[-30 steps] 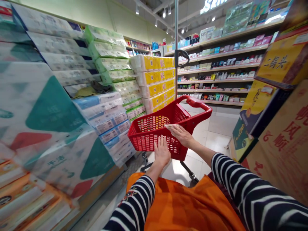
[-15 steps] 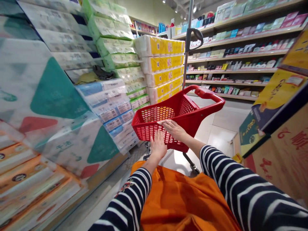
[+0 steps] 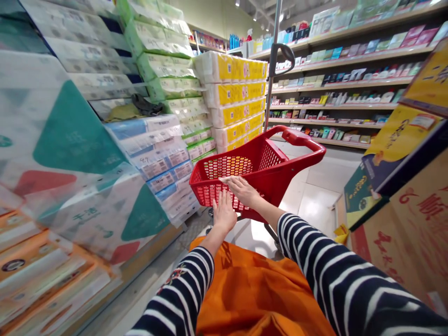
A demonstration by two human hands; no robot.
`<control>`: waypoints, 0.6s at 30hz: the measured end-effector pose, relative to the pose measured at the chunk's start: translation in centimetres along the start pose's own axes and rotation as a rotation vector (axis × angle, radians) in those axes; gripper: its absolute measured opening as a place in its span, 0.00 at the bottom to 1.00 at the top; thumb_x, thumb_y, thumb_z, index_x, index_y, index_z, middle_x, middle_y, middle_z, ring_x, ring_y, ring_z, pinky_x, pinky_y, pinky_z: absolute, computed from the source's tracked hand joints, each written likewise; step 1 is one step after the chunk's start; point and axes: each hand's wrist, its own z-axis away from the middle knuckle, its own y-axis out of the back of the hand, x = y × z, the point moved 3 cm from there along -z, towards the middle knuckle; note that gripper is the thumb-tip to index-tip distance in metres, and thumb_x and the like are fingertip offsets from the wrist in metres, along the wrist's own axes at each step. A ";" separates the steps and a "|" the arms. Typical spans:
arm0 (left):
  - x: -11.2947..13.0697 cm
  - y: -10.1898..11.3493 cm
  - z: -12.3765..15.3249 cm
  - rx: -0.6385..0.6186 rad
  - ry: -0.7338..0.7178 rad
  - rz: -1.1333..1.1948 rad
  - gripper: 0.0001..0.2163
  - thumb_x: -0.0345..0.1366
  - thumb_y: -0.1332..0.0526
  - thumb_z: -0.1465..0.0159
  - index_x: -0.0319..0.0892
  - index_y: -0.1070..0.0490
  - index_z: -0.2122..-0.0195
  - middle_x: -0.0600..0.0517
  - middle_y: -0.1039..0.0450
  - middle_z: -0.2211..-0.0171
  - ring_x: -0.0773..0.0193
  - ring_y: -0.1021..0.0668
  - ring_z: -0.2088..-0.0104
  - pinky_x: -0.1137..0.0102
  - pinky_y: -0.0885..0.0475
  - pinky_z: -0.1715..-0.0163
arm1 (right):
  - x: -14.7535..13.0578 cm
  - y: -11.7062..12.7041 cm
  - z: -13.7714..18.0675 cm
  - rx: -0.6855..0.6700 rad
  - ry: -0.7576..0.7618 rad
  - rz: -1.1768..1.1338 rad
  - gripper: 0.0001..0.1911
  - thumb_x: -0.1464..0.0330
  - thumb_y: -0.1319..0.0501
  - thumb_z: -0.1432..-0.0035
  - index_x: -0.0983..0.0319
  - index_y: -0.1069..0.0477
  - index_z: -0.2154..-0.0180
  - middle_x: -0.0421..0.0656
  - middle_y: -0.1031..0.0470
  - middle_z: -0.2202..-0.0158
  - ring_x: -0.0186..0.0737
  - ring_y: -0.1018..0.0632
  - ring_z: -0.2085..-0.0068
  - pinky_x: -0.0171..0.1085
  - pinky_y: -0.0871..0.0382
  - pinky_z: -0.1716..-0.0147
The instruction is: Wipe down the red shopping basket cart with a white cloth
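Note:
A red plastic shopping cart (image 3: 280,179) with a perforated basket stands in front of me, its handle to the right. My right hand (image 3: 243,190) lies over the near rim of the basket, fingers stretched forward. Beneath those fingers a thin white cloth (image 3: 224,179) shows at the fingertips, pressed against the rim; most of it is hidden. Lower and to the left, my left hand (image 3: 224,215) is at the near side wall of the basket, fingers extended and holding nothing. Whether its fingertips touch the wall, I cannot tell.
Wrapped paper packs in green (image 3: 164,70) and yellow (image 3: 238,93) are stacked behind the cart. Large white-and-teal packs (image 3: 80,135) rise at left. Cartons (image 3: 402,233) stand at right. Behind, a shelf unit (image 3: 336,84) carries small boxes and bottles. A metal pole (image 3: 270,93) rises behind the cart.
Both hands have shifted slightly left along the basket, the right one with the white cloth along the rim. The view has moved a little; the cart stays in nearly the same place.

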 end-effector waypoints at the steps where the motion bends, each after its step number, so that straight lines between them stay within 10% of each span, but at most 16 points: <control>1: -0.3 0.2 -0.1 0.010 0.001 0.000 0.37 0.33 0.46 0.44 0.35 0.59 0.34 0.44 0.64 0.32 0.56 0.56 0.33 0.53 0.57 0.37 | -0.3 -0.5 0.4 -0.031 0.003 -0.009 0.23 0.76 0.52 0.38 0.68 0.40 0.41 0.53 0.35 0.42 0.48 0.39 0.38 0.52 0.45 0.40; 7: -1.9 1.6 -2.7 0.106 0.035 -0.003 0.35 0.31 0.48 0.44 0.34 0.56 0.35 0.44 0.61 0.32 0.55 0.53 0.33 0.52 0.55 0.37 | 0.3 1.9 2.4 0.031 0.038 0.039 0.21 0.74 0.52 0.37 0.63 0.37 0.43 0.48 0.38 0.40 0.45 0.42 0.37 0.50 0.48 0.39; 18: -1.9 2.9 -6.6 -0.032 0.001 -0.061 0.36 0.36 0.47 0.45 0.37 0.56 0.35 0.46 0.59 0.33 0.53 0.54 0.33 0.46 0.54 0.38 | 15.1 15.9 8.7 0.181 -0.670 0.386 0.23 0.70 0.56 0.36 0.68 0.39 0.42 0.53 0.39 0.40 0.51 0.43 0.39 0.50 0.49 0.42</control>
